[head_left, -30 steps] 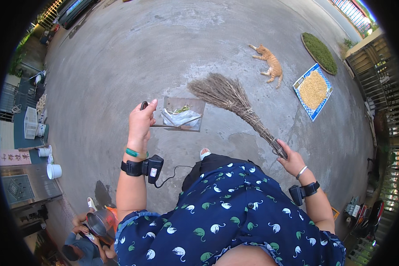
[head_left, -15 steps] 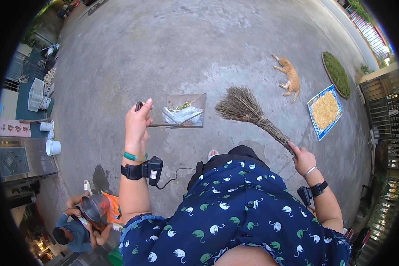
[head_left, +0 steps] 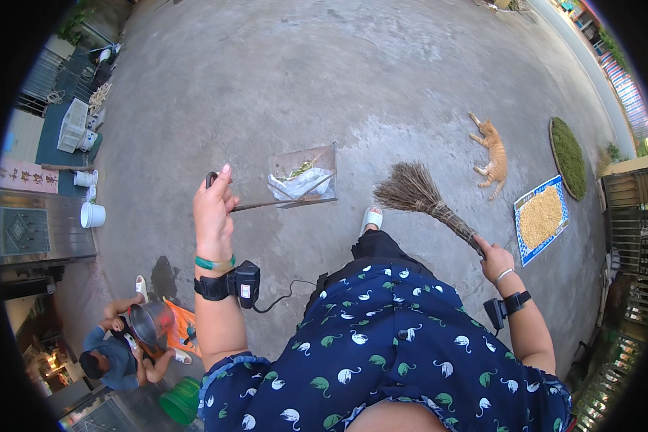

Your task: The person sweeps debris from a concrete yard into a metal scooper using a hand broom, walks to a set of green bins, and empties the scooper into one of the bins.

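Left hand [head_left: 213, 209] gripped the long handle of the dustpan [head_left: 302, 176], held raised in front; it already carried white scraps and green bits. Right hand [head_left: 494, 258] clasped the twig broom [head_left: 419, 196], bristles off the concrete yard [head_left: 324, 86] (sweeping judged largely done; emptying remained).

Soft, even daylight, bright with no glare. Shadows are faint. Sharp centre; fisheye bending and black vignette at the rim.

Sunlit grey concrete yard [head_left: 324, 86], metal gate [head_left: 630, 223] right, blue mat [head_left: 541, 219] of grain.
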A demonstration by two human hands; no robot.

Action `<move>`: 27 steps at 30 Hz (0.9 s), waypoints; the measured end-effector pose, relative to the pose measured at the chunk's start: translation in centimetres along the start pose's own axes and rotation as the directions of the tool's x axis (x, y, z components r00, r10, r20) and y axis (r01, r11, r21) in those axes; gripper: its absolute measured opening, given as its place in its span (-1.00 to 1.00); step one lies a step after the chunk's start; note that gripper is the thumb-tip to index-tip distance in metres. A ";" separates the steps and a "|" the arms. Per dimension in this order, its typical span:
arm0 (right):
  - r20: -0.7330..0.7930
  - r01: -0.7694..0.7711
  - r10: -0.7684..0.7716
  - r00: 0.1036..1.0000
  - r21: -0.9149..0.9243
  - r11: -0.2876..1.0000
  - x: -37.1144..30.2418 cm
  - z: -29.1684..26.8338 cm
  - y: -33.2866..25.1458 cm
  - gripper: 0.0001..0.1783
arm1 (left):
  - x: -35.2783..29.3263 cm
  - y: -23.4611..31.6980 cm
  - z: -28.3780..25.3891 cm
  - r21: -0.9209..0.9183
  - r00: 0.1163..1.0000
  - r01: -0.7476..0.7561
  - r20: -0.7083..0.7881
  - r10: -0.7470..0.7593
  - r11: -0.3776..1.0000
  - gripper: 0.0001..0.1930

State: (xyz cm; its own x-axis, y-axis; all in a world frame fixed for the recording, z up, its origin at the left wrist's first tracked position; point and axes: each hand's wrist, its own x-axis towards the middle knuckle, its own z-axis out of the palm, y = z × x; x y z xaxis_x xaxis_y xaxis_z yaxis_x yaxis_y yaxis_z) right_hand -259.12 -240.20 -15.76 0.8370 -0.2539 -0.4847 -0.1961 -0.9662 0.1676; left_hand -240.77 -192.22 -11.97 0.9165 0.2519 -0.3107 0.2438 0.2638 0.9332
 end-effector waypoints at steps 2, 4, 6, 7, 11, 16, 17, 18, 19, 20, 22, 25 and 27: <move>0.035 -0.008 0.007 0.999 0.034 0.999 2.1 0.5 1.0 -0.34 | 1.2 0.2 0.2 -0.002 0.999 -0.003 -0.045 0.003 1.000 -0.78; 0.054 -0.036 0.032 0.998 0.074 0.997 4.2 0.6 2.1 -0.34 | 2.9 0.3 1.2 0.006 0.999 -0.012 -0.053 0.012 1.000 -0.77; 0.107 -0.148 0.118 0.987 0.340 0.929 5.9 0.6 2.9 -0.33 | 4.4 0.9 2.9 0.036 0.996 -0.011 -0.087 0.014 0.999 -0.77; 0.082 -0.159 0.139 0.987 0.359 0.920 6.9 1.1 2.9 -0.33 | 5.2 0.9 3.3 0.055 0.994 -0.018 -0.102 0.024 0.998 -0.76; 0.551 -0.550 0.016 0.835 0.832 0.065 11.3 -2.1 3.2 -0.66 | 9.3 1.8 5.5 0.075 0.993 -0.034 -0.106 0.042 0.997 -0.76; 0.544 -0.505 -0.081 0.835 0.701 -0.504 16.7 -6.1 2.5 -0.88 | 15.5 2.4 9.3 0.114 0.993 -0.044 -0.101 0.056 0.992 -0.77; 0.536 -0.488 -0.069 0.841 0.698 -0.525 17.7 -7.2 2.3 -0.88 | 16.9 2.7 10.1 0.130 0.994 -0.041 -0.100 0.054 0.991 -0.77; 0.519 -0.469 -0.107 0.848 0.641 -0.607 18.9 -8.4 2.3 -0.89 | 18.4 3.0 10.8 0.125 0.995 -0.055 -0.075 0.064 0.991 -0.77; 0.497 -0.451 -0.147 0.855 0.574 -0.684 20.2 -9.7 2.4 -0.89 | 19.8 3.6 11.5 0.138 0.996 -0.041 -0.076 0.052 0.990 -0.77; 0.483 -0.430 -0.137 0.865 0.571 -0.699 21.4 -11.3 2.6 -0.89 | 21.5 4.4 12.7 0.150 0.996 -0.029 -0.077 0.040 0.988 -0.77; 0.456 -0.404 -0.213 0.864 0.377 -0.833 23.3 -12.9 2.3 -0.89 | 24.4 5.2 15.0 0.164 0.999 -0.027 -0.043 0.034 0.986 -0.77; 0.392 -0.342 -0.232 0.890 0.241 -0.908 26.9 -15.4 3.4 -0.89 | 29.0 6.2 18.8 0.187 1.000 -0.024 0.006 0.023 0.982 -0.77; 0.356 -0.302 -0.218 0.909 0.201 -0.932 28.9 -16.6 3.5 -0.89 | 32.0 6.6 21.5 0.197 0.998 -0.027 0.055 0.017 0.980 -0.76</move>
State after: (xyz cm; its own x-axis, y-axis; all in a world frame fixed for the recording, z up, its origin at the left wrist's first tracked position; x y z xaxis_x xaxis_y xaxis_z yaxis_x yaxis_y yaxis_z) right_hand -227.17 -250.19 -14.90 0.6214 -0.0360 -0.7826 -0.1730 0.9680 -0.1818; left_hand -203.02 -202.43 -11.88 0.9365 0.2048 -0.2845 0.2762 0.0684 0.9586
